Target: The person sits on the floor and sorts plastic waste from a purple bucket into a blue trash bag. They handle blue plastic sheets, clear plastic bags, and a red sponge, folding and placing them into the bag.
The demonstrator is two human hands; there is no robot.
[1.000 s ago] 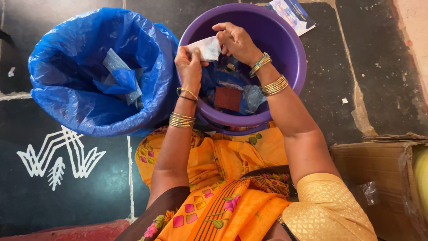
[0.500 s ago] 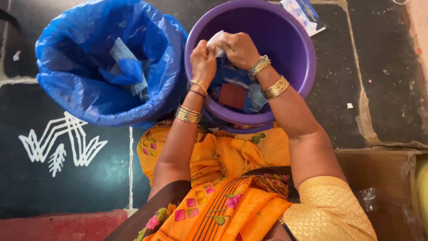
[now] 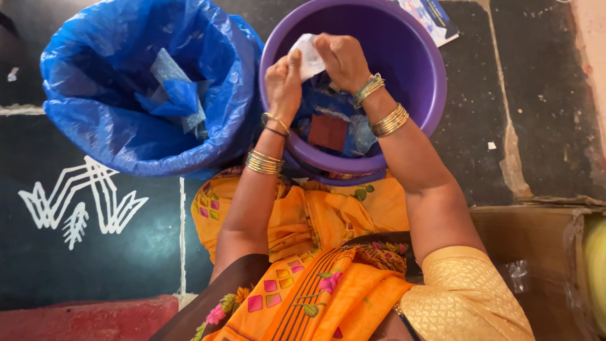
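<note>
Packet (image 3: 308, 54) pinched between left hand (image 3: 284, 82) and right hand (image 3: 344, 60).

Bright, even daylight fills the view, strongest toward the upper right where the floor washes out pale; shadows are soft and short; the blue plastic bag (image 3: 145, 88) shows mild sheen; focus is sharp centrally; the cardboard box (image 3: 543, 252) at the right edge blurs and stretches.
</note>
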